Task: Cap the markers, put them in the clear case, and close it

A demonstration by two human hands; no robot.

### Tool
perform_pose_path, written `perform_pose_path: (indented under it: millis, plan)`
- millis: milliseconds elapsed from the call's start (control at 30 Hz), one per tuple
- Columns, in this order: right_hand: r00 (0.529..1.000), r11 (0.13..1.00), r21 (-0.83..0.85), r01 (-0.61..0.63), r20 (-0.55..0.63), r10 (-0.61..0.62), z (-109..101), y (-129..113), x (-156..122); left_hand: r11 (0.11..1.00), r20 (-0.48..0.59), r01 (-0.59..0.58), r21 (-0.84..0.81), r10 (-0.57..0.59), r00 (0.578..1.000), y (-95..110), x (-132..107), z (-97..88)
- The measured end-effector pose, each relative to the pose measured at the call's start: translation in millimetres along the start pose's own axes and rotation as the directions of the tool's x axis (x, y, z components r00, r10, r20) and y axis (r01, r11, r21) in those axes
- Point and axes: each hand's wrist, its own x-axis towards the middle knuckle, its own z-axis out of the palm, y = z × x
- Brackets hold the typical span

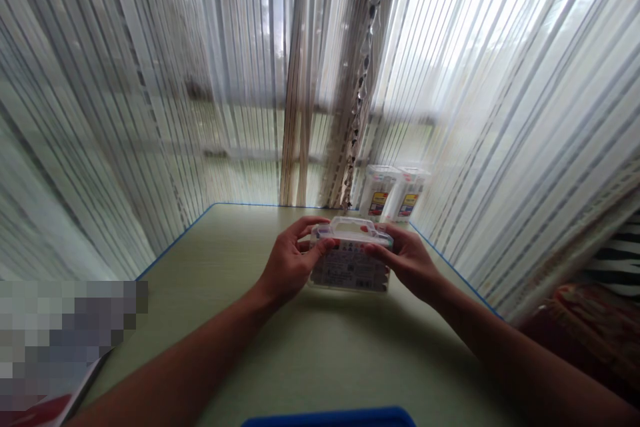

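Note:
A clear plastic carrying case (350, 270) with a moulded handle on top stands upright near the middle of the table, printed with small text and coloured marks. What it contains is hard to make out. My left hand (295, 257) grips its upper left corner, thumb on the near face and fingers behind. On the opposite corner, my right hand (407, 257) holds it the same way. Both sets of fingers are partly hidden behind the case.
Two similar clear cases (379, 197) with yellow labels stand at the table's far right corner. String curtains (240, 80) hang beyond the pale green table (225, 247), which has a blue edge. A blue object (330, 417) shows at the bottom; a blurred-out item lies lower left.

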Motion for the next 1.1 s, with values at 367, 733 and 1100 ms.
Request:
perform_pose_path:
  millis: [367, 733, 1100]
  plan:
    - [0.999, 1.0, -0.024, -0.018, -0.035, 0.017, -0.5, 1.4, -0.6, 0.999, -0.039, 0.037, -0.019, -0.038, 0.999, 5.2, -0.5, 1.1]
    - [0.998, 0.999, -0.016, -0.038, -0.049, 0.038, 3.6, 0.7, -3.0, 1.0, -0.048, 0.0, -0.027, -0.001, 0.999, 7.2, -2.5, 1.8]
    - [0.983, 0.998, -0.041, 0.051, -0.175, -0.058, 5.0, 2.0, -4.3, 0.999, -0.096, -0.028, -0.022, 0.026, 0.995, 3.7, -0.2, 2.1]
